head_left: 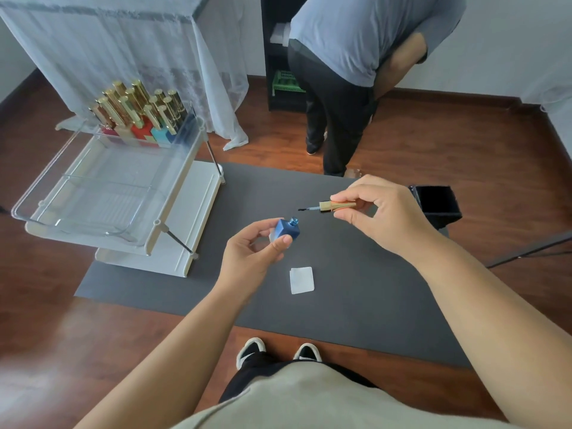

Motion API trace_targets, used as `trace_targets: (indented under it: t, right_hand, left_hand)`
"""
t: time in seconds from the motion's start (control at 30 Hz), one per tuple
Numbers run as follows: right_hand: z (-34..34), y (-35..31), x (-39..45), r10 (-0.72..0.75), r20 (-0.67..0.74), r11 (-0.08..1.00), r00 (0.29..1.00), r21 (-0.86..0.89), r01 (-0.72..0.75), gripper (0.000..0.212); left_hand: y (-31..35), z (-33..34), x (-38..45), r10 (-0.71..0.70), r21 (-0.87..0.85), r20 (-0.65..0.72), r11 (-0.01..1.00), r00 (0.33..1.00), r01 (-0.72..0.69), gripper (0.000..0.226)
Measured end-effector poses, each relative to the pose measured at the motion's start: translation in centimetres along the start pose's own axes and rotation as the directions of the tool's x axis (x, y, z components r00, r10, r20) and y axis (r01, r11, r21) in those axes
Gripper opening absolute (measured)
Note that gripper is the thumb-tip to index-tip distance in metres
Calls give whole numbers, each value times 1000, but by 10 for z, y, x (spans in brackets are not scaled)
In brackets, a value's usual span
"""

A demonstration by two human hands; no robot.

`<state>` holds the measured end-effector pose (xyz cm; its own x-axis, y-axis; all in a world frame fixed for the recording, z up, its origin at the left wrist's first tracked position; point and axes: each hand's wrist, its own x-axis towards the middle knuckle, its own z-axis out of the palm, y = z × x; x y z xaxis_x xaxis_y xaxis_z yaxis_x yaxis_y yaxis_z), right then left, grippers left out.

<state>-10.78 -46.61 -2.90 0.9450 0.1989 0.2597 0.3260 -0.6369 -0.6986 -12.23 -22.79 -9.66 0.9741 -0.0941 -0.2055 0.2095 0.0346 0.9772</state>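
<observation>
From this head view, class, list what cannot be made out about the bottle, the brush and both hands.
Head view: base of the blue bottle, covered by the left hand.
Head view: end of the gold brush cap, inside the right hand.
Head view: brush tip, too small.

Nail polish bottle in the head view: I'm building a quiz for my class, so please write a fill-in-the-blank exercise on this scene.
1. The left hand holds an open bottle coloured ____.
2. The right hand pinches a gold cap with a thin ____ sticking out towards the bottle.
3. On the grey mat, below both hands, lies a small square card coloured ____.

Missing words: blue; brush; white.
</observation>
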Motion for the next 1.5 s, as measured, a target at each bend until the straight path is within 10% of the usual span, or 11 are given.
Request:
trace_targets:
  t: [1.5]
  right_hand:
    - [3,-25,-6,-189,195,962,962,-161,221,24]
  left_hand:
    - [19,17,-15,184,254,18,950,983,-183,33]
